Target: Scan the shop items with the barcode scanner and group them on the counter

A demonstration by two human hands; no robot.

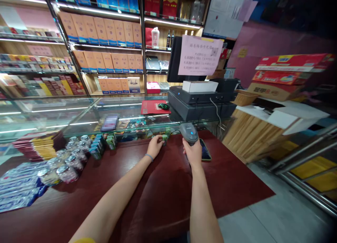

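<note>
My right hand (pixel 193 151) is wrapped round the handle of a grey barcode scanner (pixel 188 131), which has a blue light lit on its top. With bent fingers, my left hand (pixel 154 146) grips a small green package (pixel 164 139) at the back edge of the dark red tabletop (pixel 168 187). Another green package (pixel 167 130) is just behind that one. Beside my right hand a phone (pixel 205 151) lies flat, partly hidden by the hand. More small green packages (pixel 111 141) stand in a group to the left.
Rows of blue and green packs (pixel 97 146), lidded jars (pixel 67 173), blue-white packets (pixel 21 183) and brown-yellow packs (pixel 42 146) fill the left side. Behind are a glass counter (pixel 79 109), a red mat (pixel 150 108) with a mouse (pixel 163 106), and a monitor (pixel 175 64) on a dark base.
</note>
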